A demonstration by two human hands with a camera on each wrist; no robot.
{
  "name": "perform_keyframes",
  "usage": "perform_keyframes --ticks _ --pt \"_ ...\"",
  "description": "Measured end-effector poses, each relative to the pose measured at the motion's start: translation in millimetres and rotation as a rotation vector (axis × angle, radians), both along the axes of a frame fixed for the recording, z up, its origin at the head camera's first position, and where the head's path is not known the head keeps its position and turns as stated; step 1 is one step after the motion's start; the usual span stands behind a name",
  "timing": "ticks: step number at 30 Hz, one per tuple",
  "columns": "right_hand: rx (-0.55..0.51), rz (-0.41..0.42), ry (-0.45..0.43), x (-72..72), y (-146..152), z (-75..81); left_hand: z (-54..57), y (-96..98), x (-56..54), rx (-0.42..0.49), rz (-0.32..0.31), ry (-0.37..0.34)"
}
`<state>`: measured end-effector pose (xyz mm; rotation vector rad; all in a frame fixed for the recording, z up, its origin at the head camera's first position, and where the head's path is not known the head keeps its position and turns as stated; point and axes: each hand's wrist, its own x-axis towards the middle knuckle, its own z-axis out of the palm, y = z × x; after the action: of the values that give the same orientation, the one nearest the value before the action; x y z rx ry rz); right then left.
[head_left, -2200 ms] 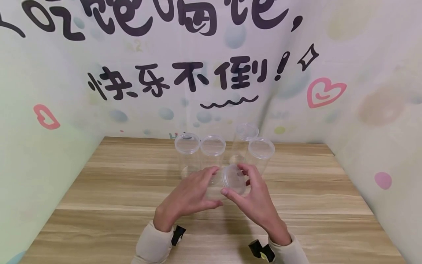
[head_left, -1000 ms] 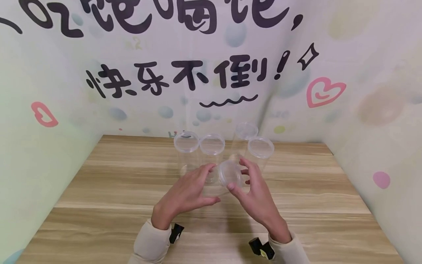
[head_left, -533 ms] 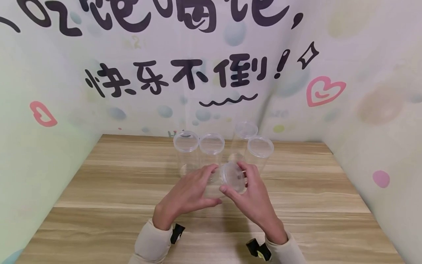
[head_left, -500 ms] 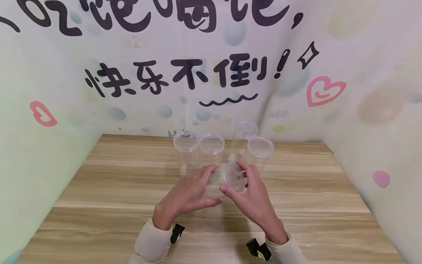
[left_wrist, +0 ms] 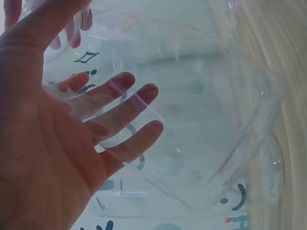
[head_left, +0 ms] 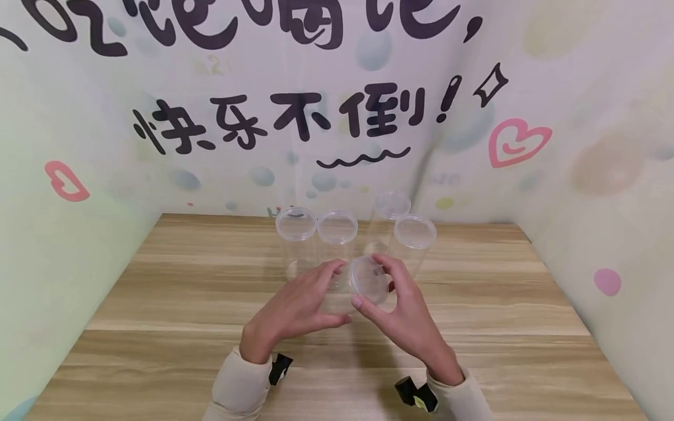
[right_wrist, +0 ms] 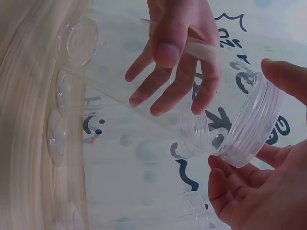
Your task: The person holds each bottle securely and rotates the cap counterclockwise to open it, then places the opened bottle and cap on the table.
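A clear plastic jar [head_left: 333, 303] is held tilted between both hands, its lid [head_left: 368, 279] toward the right. My left hand [head_left: 300, 307] grips round the jar's body; in the left wrist view the fingers show through the clear wall. The right hand [head_left: 405, 310] holds the ridged lid by its edge, thumb on the near side and fingers on the far side. From the right wrist view, the lid [right_wrist: 254, 120] sits on the jar's end between that thumb and fingers.
Several similar lidded clear jars stand upright just behind the hands: one jar lid [head_left: 296, 224] at left, another jar lid [head_left: 337, 227] beside it, a rear jar lid [head_left: 392, 204] and a right jar lid [head_left: 415, 232]. The wooden table [head_left: 174, 304] meets a printed cloth backdrop [head_left: 237, 175].
My right thumb and fingers have shifted on the lid, and the lid's tilt has varied slightly. The left hand keeps its grip on the jar. The standing jars stay in place.
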<state>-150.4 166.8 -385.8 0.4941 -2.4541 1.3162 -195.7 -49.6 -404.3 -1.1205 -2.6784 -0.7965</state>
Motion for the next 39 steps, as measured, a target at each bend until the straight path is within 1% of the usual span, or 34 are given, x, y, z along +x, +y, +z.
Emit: perform_keyframes --ticks 4,8,14,20,24,28,31,39 --pt "-0.016 0.038 0.009 -0.1 1.3 0.5 -0.2 -0.8 -0.2 0.007 0.006 -0.027" --pt "-0.022 0.08 0.025 -0.3 2.4 0.4 -1.0 -1.3 -0.6 0.02 -0.003 -0.039" --pt "-0.021 0.126 0.045 -1.1 3.4 -1.5 -1.3 -2.0 -0.9 0.024 -0.011 -0.02" --pt "-0.033 0.155 -0.001 -1.2 3.8 -2.8 -1.9 -0.4 -0.6 0.006 0.015 0.012" --pt "-0.057 0.119 -0.026 -1.4 3.2 -1.7 -1.6 1.4 -0.3 0.001 0.035 0.046" --pt "-0.073 0.053 -0.061 -0.9 1.6 -0.1 -1.5 3.6 0.0 -0.014 0.052 0.094" --pt "-0.056 0.001 -0.082 -1.0 -0.2 -0.1 -1.5 5.2 0.4 -0.033 0.059 0.12" --pt "-0.014 -0.124 -0.124 -0.5 -4.9 0.1 -2.6 6.3 0.2 -0.044 0.041 0.157"
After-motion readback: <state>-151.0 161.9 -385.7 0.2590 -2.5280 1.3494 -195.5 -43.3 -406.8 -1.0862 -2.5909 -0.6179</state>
